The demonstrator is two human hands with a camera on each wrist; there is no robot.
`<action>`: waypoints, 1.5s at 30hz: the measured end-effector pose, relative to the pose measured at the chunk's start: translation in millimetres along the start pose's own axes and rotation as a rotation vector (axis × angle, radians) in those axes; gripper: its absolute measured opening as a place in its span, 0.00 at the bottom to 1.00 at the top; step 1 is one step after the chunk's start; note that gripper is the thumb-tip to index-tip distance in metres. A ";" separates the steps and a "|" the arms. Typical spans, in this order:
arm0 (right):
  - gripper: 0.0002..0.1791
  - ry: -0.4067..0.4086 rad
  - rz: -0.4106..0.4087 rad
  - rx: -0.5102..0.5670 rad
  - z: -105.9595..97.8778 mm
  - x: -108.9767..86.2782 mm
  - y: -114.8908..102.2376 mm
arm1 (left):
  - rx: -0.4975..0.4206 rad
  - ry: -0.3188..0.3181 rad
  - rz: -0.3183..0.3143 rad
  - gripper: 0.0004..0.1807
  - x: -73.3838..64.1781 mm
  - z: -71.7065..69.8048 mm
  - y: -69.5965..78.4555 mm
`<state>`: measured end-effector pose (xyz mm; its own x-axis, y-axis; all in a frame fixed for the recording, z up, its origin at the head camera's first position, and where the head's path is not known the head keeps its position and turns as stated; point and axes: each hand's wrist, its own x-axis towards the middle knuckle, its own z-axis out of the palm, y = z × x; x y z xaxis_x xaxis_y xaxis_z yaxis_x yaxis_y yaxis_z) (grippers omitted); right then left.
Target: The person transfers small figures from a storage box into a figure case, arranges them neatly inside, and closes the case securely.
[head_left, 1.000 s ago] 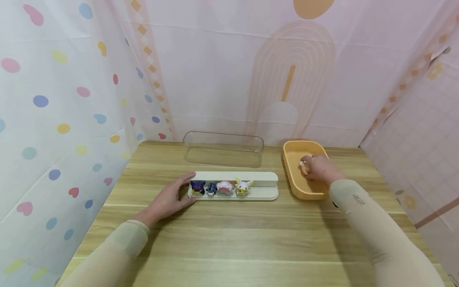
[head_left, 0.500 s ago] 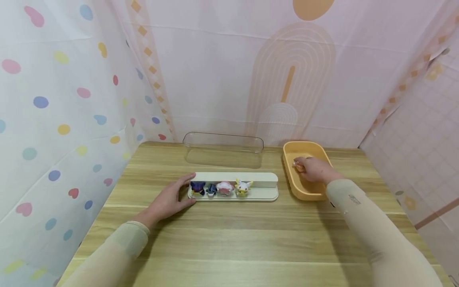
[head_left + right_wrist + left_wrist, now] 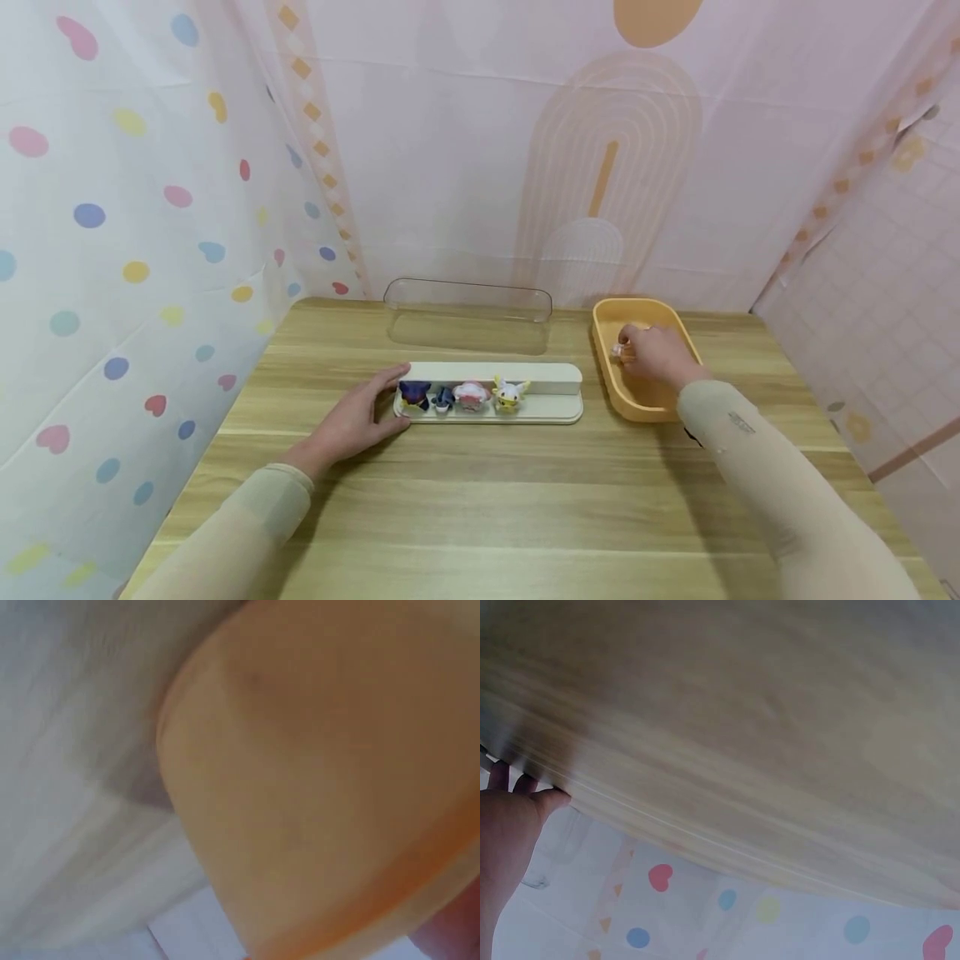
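My left hand [image 3: 354, 419] holds the left end of a white stepped display base [image 3: 551, 406], thumb at its front edge and fingers at its back. Lined up on the base are small toy figures: a dark blue-purple one [image 3: 414, 395], a small blue-grey one [image 3: 442, 399], a pink and white one [image 3: 472, 397] and a white and yellow one [image 3: 510, 394]. Inside the orange tray [image 3: 630, 408] my right hand [image 3: 660, 357] pinches a small figurine [image 3: 617, 351] with white and orange parts, mostly hidden by the fingers. The right wrist view shows mainly the tray wall [image 3: 300, 825].
A transparent box-shaped cover [image 3: 468, 321] lies behind the base on the wooden table [image 3: 480, 508]. Patterned cloth [image 3: 442, 167] hangs behind and on both sides. The tray stands at the back right, a short gap from the base.
My right hand has shifted slightly left within the tray, with the figurine in its fingers. The left hand, base and toy figures stay in place.
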<state>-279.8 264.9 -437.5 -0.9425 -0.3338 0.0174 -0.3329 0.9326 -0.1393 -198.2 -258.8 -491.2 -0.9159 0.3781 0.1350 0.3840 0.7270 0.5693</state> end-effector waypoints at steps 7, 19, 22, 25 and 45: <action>0.29 0.026 0.054 0.448 3.3 -5.8 2.6 | 0.006 0.008 0.003 0.50 0.2 -0.3 -1.5; 0.24 0.070 0.052 0.453 7.2 -4.5 4.7 | 0.001 0.007 -0.008 0.50 -0.5 -3.1 -4.5; 0.26 0.097 0.037 0.326 11.0 -3.0 0.9 | 0.001 0.003 -0.003 0.50 -0.1 -2.5 -4.4; 0.26 0.122 0.031 0.205 14.3 -2.7 -3.0 | 0.006 -0.003 -0.002 0.49 1.1 -0.8 -4.4; 0.31 0.181 0.194 0.567 -26.4 -20.5 -5.0 | 0.011 -0.006 0.004 0.49 5.3 -0.5 -4.4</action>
<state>-259.7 270.6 -411.1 -0.9908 -0.0909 0.0999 -0.1343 0.7396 -0.6595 -204.8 -260.3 -492.6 -0.9137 0.3843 0.1326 0.3890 0.7318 0.5596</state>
